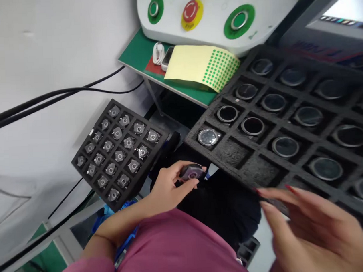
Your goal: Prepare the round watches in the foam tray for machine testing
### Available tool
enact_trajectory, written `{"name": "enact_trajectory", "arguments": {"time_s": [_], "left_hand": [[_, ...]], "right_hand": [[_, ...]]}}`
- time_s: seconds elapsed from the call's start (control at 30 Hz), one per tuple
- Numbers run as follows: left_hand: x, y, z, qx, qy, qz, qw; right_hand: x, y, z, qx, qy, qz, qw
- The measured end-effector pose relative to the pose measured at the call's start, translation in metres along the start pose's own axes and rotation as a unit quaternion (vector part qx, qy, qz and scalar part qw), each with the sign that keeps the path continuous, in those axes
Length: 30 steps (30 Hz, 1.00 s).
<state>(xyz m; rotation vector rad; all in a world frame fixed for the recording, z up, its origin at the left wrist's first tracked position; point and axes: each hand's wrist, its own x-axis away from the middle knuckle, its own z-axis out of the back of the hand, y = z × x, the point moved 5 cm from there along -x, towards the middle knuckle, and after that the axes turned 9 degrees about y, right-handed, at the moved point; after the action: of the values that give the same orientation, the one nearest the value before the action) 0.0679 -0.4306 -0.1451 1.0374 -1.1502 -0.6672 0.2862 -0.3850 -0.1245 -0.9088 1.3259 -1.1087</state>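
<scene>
My left hand (168,186) holds a small round watch-like part (191,173) between thumb and fingers, just below the near corner of a large black foam tray (245,149). That tray has several round glass-faced parts in its cells and two bare cells at the near edge. My right hand (308,222) is blurred at the lower right, over the tray's near edge; something thin and dark seems to lie in its fingers, but I cannot tell what it is.
A smaller black foam tray (89,172) with several metal parts sits to the left. A yellow sheet of green dot stickers (202,65) lies on a green bench. Behind it is a white panel with a red stop button (191,11) and green buttons. Black cables (47,97) run left.
</scene>
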Motion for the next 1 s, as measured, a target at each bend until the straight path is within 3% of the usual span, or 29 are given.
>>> {"name": "enact_trajectory", "arguments": {"time_s": [0.1,0.2,0.43,0.53,0.67,0.8,1.0], "left_hand": [[-0.012,0.013,-0.021,-0.042,-0.074,-0.028,0.996],[-0.022,0.030,-0.038,-0.083,-0.139,-0.087,0.983],[-0.031,0.049,-0.063,-0.053,-0.197,-0.161,0.966],[-0.029,0.046,-0.070,-0.022,-0.205,-0.148,0.967],[-0.027,0.040,-0.077,0.062,-0.203,-0.082,0.974],[-0.024,0.043,-0.084,0.136,-0.235,-0.074,0.960],[-0.024,0.049,-0.090,0.073,-0.176,-0.042,0.981]], "right_hand": [[-0.014,0.000,-0.026,0.004,-0.020,0.062,0.998],[-0.025,-0.009,-0.039,-0.007,-0.021,0.079,0.997],[-0.036,-0.024,-0.033,-0.026,0.023,0.135,0.990],[-0.035,-0.023,-0.024,-0.019,0.029,0.156,0.987],[-0.032,-0.021,-0.017,-0.011,0.016,0.175,0.984],[-0.029,-0.025,-0.013,0.012,0.006,0.213,0.977],[-0.025,-0.030,-0.004,0.008,-0.021,0.218,0.976]]}}
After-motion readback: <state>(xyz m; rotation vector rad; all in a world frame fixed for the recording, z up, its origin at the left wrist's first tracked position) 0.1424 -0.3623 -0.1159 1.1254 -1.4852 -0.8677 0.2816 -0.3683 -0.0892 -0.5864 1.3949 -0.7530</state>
